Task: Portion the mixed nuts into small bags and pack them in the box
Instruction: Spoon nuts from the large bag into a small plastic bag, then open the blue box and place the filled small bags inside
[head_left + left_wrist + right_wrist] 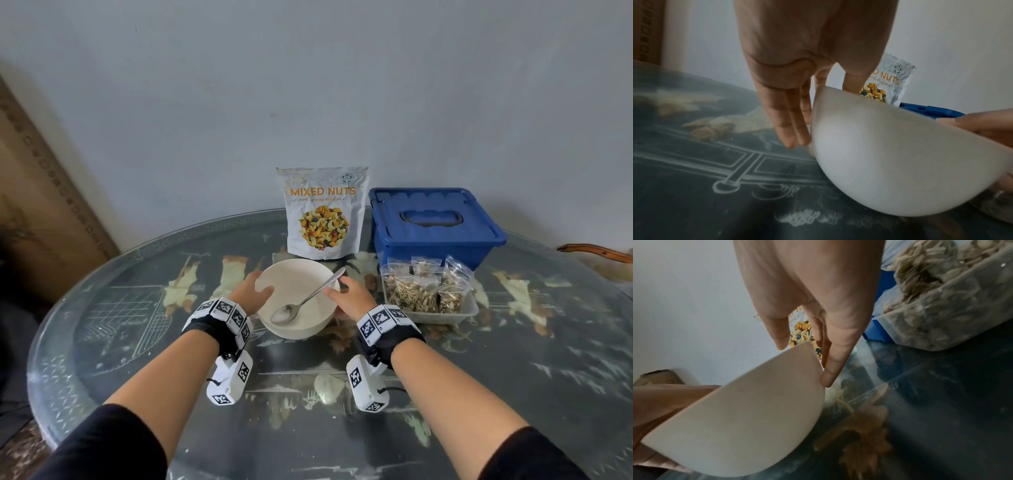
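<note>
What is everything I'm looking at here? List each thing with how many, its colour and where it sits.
bowl: one, cream, centre of the table, held between both hands.
spoon: one, silver, lying in the bowl, handle over the right rim.
mixed nuts pouch: one, white with orange lettering, upright behind the bowl.
box: one, blue, lid on, right of the pouch.
small bags: several, clear, filled, in the tray.
tray: one, clear, in front of the box.
table: one, round, dark patterned top under glass.
left hand: on the bowl's left rim.
right hand: on the bowl's right rim.
</note>
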